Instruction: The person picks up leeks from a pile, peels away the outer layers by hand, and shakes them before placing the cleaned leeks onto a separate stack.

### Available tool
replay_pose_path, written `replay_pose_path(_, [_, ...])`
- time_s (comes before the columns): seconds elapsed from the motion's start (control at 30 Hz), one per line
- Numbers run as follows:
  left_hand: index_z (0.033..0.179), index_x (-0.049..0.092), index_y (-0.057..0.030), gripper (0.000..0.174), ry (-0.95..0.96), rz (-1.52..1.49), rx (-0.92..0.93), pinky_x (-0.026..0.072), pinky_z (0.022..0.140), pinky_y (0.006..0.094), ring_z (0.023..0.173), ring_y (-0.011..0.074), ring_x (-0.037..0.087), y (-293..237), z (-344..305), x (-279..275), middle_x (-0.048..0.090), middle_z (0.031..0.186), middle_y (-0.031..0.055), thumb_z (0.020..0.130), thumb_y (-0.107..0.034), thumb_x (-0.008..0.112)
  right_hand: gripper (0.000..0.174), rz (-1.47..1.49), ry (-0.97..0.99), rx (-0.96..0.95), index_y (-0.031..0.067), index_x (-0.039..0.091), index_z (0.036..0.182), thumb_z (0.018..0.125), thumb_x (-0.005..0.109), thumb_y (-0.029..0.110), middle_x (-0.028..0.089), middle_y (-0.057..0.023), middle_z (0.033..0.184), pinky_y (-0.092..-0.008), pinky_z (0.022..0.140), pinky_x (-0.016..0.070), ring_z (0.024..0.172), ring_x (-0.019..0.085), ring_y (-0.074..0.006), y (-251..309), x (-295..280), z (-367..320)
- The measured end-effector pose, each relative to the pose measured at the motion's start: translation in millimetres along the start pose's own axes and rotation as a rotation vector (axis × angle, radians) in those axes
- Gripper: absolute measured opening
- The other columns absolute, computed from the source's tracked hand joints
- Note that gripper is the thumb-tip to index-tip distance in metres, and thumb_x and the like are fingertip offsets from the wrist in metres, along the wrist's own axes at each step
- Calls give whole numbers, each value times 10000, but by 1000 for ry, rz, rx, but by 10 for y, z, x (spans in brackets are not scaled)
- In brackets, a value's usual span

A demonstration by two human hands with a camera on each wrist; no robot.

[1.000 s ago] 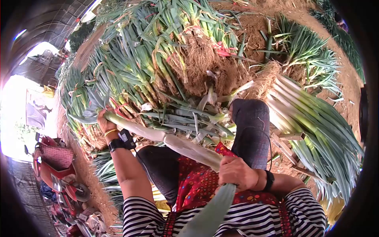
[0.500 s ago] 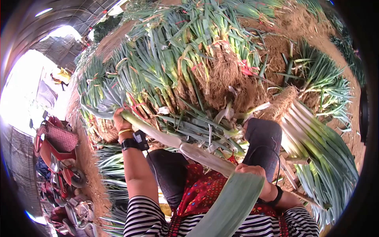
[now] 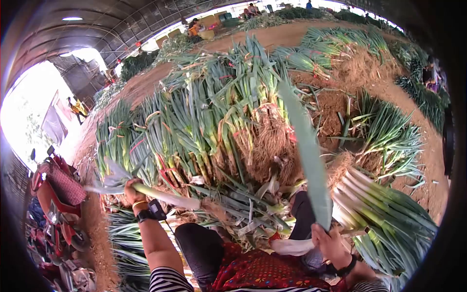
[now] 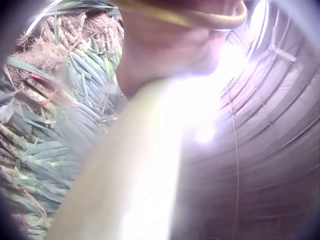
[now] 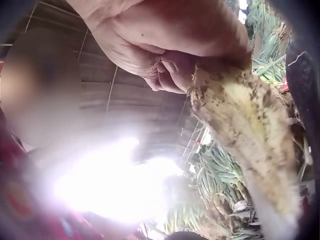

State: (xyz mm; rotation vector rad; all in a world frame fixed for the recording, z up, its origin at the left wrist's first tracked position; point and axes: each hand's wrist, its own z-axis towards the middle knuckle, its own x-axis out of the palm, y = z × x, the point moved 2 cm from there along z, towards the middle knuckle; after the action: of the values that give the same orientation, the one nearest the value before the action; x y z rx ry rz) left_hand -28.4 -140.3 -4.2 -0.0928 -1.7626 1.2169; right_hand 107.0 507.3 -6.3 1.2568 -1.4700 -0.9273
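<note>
Left hand [image 3: 130, 192] grips one leek [image 3: 168, 198], right hand [image 3: 331, 246] one leaf [image 3: 306, 146].

green-and-white leeks [image 3: 384, 214], brown soil [image 3: 335, 102], red dotted apron [image 3: 262, 270], black-and-white striped sleeve [image 3: 165, 282]

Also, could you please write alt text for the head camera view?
A seated person's left hand grips a long pale-green leek stalk while the right hand holds up a broad green leaf strip. Heaped green leeks with brown roots lie ahead.
</note>
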Motion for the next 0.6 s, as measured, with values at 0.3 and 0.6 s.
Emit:
replay_pose_path(0.3, [935,528,-4,284,133,-242,63,434,886,444,821,248,540,126,-849,321,554,855,89,678,-41,643,690,-1296,160,-525,83,260,1369,847,507,458,336,-149,1376,-516,1046,215,1286,301,-291,180,950,1051])
replay_pose_path(0.6, [1139,483,-8,409,123,-55,-30,414,860,372,900,225,528,734,-1864,784,558,975,86,789,-142,645,602,-1161,388,-770,117,355,1335,874,437,494,360,-147,1365,-499,1006,291,1243,369,-304,66,2325,1261])
